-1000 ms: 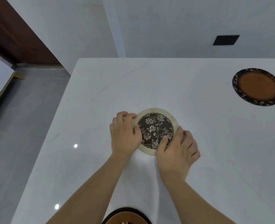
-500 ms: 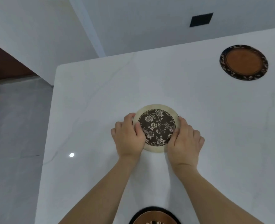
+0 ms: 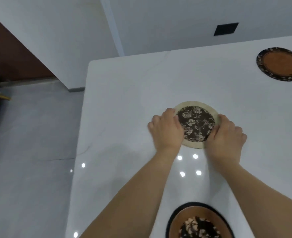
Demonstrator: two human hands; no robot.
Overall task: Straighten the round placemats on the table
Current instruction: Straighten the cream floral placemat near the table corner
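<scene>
Head view: round placemat (image 3: 196, 123), cream rim around dark floral centre, flat mid-tabletop (image 3: 124, 100). Left hand (image 3: 166, 130) and right hand (image 3: 226, 134) curled on opposite edges, gripping it. Glossy white surface; brown-centred mat (image 3: 280, 64) far right, another (image 3: 199, 220) nearest; grey floor (image 3: 30, 134).

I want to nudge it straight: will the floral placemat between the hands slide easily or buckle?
The floral placemat probably slides easily, since the table looks glossy. It lies flat with an even rim, so likely fairly stiff. Left hand and right hand steady its sides.
</scene>
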